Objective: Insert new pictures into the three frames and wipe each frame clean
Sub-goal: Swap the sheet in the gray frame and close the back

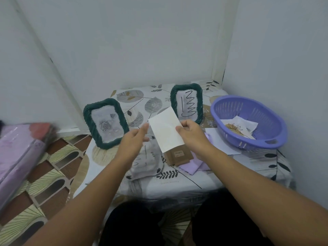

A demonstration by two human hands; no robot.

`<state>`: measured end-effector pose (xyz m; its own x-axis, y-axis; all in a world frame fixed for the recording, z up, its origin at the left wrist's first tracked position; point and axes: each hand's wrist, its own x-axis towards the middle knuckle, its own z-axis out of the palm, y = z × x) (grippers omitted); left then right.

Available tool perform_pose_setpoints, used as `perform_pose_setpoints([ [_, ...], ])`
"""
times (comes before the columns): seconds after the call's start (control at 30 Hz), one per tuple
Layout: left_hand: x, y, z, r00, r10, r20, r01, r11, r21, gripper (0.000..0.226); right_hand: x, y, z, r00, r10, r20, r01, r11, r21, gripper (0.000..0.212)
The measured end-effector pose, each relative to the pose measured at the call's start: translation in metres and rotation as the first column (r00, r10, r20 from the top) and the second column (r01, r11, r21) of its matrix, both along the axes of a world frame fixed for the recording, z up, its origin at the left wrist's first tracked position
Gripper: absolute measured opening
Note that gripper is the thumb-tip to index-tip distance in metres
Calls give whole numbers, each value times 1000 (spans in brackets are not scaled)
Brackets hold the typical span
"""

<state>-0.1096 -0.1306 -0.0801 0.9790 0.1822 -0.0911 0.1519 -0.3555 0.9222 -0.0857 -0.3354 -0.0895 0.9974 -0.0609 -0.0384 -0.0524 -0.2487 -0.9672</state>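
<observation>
- My right hand pinches a white sheet of paper at its right edge, thumb on the near face and fingers curled behind, holding it up above the tabletop.
- My left hand is released, fingers straight and reaching toward the sheet's left edge; the fingertips sit just beside that edge, and I cannot tell whether they touch it.
- Two green rope-edged frames stand upright on the tabletop: the left frame shows a grey rose picture, and the far frame, partly behind the sheet, shows a black zigzag drawing.
- Below my hands lies a third, pale frame flat on the tabletop, with a brown backing board just to its right.
- A lilac cloth lies crumpled under and beside that board.
- A purple basket sits at the right of the tabletop with picture sheets inside it.
</observation>
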Motion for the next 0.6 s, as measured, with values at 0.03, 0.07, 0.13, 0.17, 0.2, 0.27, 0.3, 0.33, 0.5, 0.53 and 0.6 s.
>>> perform_pose_setpoints([
  [0.03,5,-14,3,995,-17,-95,8,995,-95,51,-1,-5,2,1000,-8,4,8,1000,3,10],
  [0.07,9,-27,4,987,-37,-158,12,988,-157,48,-2,-10,4,1000,-14,10,14,1000,1,10],
  [0.13,14,-50,1,980,-98,-175,51,965,-256,33,-4,-21,7,1000,-19,22,20,1000,-24,8],
  [0.17,16,-60,0,980,-122,-155,72,952,-296,24,-4,-27,8,999,-19,30,21,999,-48,7],
  [0.2,17,-70,0,982,-133,-136,83,943,-322,21,-5,-34,9,999,-15,43,18,996,-83,8],
  [0.27,22,-84,-2,985,-136,-106,94,939,-332,20,-6,-50,11,993,-9,114,35,972,-233,11],
  [0.3,23,-91,-2,985,-141,-97,103,940,-324,21,-7,-59,13,985,-17,174,74,942,-328,13],
  [0.33,25,-96,-3,986,-143,-89,109,946,-305,21,-8,-69,16,969,-30,243,130,904,-408,14],
  [0.5,35,-126,-12,982,-146,-123,116,968,-222,10,-3,-124,32,966,-17,259,206,659,-723,26],
  [0.53,36,-133,-14,979,-153,-134,124,971,-202,10,-4,-134,33,988,-3,155,124,614,-780,35],
  [0.6,38,-146,-18,975,-168,-145,144,977,-160,13,-7,-149,34,997,30,-72,-76,551,-831,46],
])
